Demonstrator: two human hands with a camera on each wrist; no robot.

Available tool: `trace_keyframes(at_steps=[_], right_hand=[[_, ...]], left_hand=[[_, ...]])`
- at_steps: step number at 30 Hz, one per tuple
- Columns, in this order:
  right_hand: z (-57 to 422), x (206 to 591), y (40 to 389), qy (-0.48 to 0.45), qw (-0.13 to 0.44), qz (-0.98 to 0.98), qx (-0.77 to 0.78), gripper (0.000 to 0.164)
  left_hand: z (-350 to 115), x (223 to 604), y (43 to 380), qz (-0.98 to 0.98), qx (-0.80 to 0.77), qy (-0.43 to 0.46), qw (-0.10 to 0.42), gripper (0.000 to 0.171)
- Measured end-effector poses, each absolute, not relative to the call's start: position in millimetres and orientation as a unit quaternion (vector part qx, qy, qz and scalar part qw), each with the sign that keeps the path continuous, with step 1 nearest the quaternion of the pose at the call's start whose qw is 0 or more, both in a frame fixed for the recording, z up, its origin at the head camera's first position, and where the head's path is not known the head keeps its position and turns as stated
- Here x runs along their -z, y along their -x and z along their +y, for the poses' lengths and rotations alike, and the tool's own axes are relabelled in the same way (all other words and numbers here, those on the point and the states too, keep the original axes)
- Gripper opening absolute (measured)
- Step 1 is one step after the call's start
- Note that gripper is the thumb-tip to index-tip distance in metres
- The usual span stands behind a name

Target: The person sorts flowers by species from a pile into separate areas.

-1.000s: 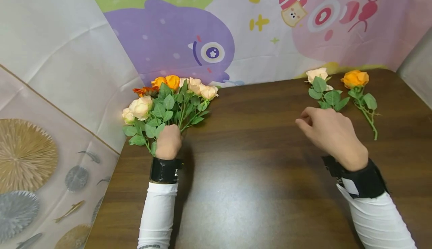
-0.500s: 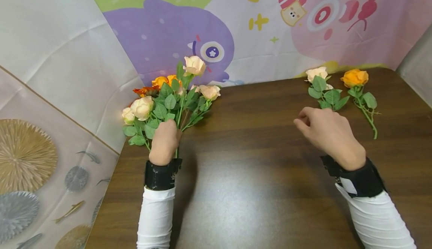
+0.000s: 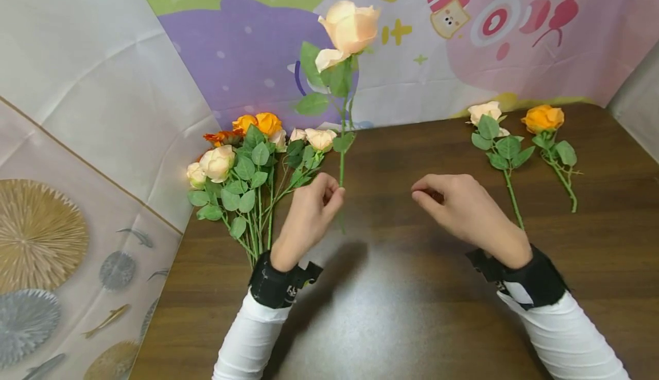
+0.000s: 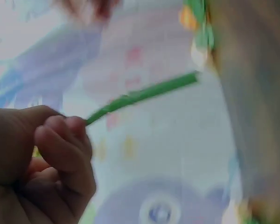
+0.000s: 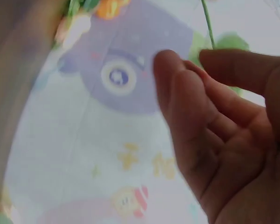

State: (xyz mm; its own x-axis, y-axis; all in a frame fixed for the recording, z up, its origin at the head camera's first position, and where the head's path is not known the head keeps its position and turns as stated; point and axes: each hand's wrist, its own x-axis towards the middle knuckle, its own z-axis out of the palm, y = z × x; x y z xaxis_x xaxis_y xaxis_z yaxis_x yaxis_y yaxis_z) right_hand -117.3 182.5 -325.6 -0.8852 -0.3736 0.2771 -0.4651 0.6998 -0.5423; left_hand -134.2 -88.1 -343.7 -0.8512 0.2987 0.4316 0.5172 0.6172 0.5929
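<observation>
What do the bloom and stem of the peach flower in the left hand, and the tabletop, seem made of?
Bloom: probably fabric, matte; thin petals with crisp edges, though a real flower can't be ruled out.
Stem: perhaps plastic; even green and blunt-ended.
Tabletop: wood or wood-look laminate, semi-gloss; brown grain streaks and a bright reflection.

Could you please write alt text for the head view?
A person's left hand pinches a green-stemmed peach rose upright above a dark brown wood-grain table. The empty right hand hovers; orange and peach flowers lie either side.
</observation>
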Motion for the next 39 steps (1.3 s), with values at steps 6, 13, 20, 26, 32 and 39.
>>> trace_keyframes(at_steps=[6, 13, 20, 26, 32, 39], right_hand=[[162, 333, 112, -0.253, 0.063, -0.855, -0.448, 0.018], [153, 336, 108, -0.232, 0.071, -0.828, -0.506, 0.012], [155, 332, 106, -0.222, 0.003, -0.830, -0.512, 0.015], [168, 327, 112, -0.187, 0.046, -0.855, -0.483, 0.012], [221, 328, 135, -0.126, 0.173, -0.918, -0.333, 0.012], [287, 357, 165, -0.050, 0.089, -0.961, -0.257, 0.031]], left_hand=[[-48, 356, 112, -0.841, 0.433, 0.291, 0.144, 0.006], [-26, 370, 101, -0.826, 0.442, 0.322, 0.138, 0.006], [-26, 371, 101, -0.825, 0.450, 0.307, 0.150, 0.005], [-29, 366, 103, -0.831, 0.432, 0.313, 0.160, 0.005], [-40, 357, 109, -0.829, 0.430, 0.300, 0.196, 0.005], [-45, 352, 107, -0.832, 0.426, 0.301, 0.191, 0.007]])
